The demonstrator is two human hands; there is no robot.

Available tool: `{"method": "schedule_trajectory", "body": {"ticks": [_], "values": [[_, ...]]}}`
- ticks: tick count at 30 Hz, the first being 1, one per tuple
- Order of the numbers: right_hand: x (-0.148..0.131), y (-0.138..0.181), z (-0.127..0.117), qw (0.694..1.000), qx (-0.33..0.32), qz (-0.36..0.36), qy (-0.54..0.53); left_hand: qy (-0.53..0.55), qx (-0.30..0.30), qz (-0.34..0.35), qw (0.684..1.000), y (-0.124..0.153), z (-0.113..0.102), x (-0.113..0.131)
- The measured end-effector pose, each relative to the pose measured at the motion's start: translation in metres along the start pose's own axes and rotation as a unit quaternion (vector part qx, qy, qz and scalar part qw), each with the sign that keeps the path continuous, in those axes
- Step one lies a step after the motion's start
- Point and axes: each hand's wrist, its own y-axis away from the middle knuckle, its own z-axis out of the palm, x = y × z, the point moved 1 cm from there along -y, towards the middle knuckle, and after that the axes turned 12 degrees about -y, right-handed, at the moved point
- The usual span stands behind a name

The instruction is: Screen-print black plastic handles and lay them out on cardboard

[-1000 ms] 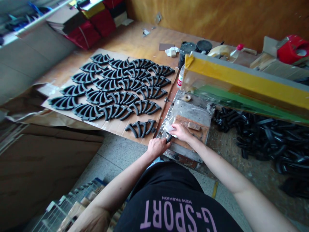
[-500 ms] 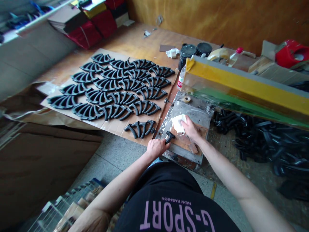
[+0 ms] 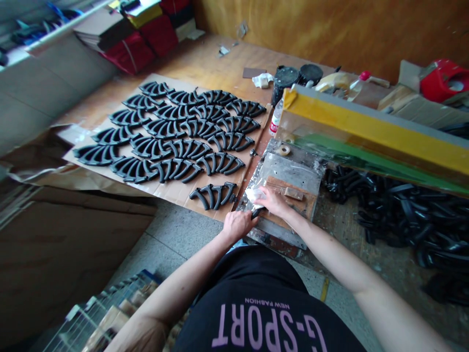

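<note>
My left hand [image 3: 239, 226] is closed around the handle end of a black curved handle-like part [image 3: 257, 212]. My right hand [image 3: 273, 201] grips a white cloth [image 3: 255, 195] and presses it over the far end of that part, which the cloth and fingers mostly hide. Both hands are above a stained grey board [image 3: 289, 168] at the table's near edge. A small brown block [image 3: 293, 193] lies on the board to the right of my right hand. Left of my hands, a short row of similar black parts [image 3: 214, 195] rests on cardboard [image 3: 176, 195].
Rows of black parts [image 3: 179, 128] cover the cardboard. A tape roll [image 3: 284, 149] and a bottle [image 3: 274, 122] stand behind the board. To the right, a yellow-edged panel [image 3: 340, 117] rises above a heap of black parts [image 3: 399, 215]. Dark cans [image 3: 286, 78] are at the back.
My right hand has moved left and slightly nearer with the cloth, from above the board onto the part's end. The brown block now sits farther back. My left hand has stayed put.
</note>
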Motion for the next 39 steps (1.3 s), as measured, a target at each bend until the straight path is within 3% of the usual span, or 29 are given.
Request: {"method": "schedule_trajectory", "body": {"ticks": [4,8,11,13,15,17,18,21,26,32,36,39], "values": [[0.006,0.003,0.004,0.999,-0.022,-0.026,0.007,0.004,-0.002,0.001,1.0,0.001,0.0,-0.001],[0.002,-0.02,0.005,0.995,0.091,-0.021,-0.024,0.003,-0.009,-0.003,1.0,0.001,-0.001,-0.001],[0.004,-0.025,-0.007,0.977,0.176,0.003,-0.119,-0.004,-0.003,0.002,1.0,0.0,0.001,-0.001],[0.009,-0.015,-0.014,0.967,0.164,0.01,-0.193,-0.006,0.004,0.008,1.0,-0.001,0.003,-0.001],[0.014,-0.002,-0.014,0.972,0.084,0.011,-0.22,-0.009,0.012,0.013,1.0,-0.001,0.005,-0.001],[0.014,0.008,-0.006,0.986,0.015,0.002,-0.165,-0.014,0.021,0.017,1.0,-0.001,0.006,-0.002],[0.013,0.009,-0.002,0.993,0.011,-0.004,-0.121,-0.017,0.022,0.017,0.999,-0.001,0.007,-0.002],[0.007,-0.001,0.005,0.997,0.075,-0.02,-0.009,-0.025,0.018,0.01,0.999,-0.002,0.006,-0.001],[-0.001,-0.002,-0.018,0.989,0.143,-0.046,0.008,-0.025,-0.005,-0.008,1.0,0.0,0.001,0.001],[-0.009,0.04,-0.042,0.988,0.141,-0.023,0.064,-0.011,0.001,-0.005,1.0,0.002,-0.002,0.001],[-0.009,0.048,-0.037,0.974,0.173,-0.052,0.139,-0.01,0.004,-0.001,1.0,0.002,-0.002,0.001],[-0.01,0.047,-0.029,0.976,0.133,-0.087,0.15,-0.002,-0.003,-0.007,1.0,0.003,-0.004,0.001]]}}
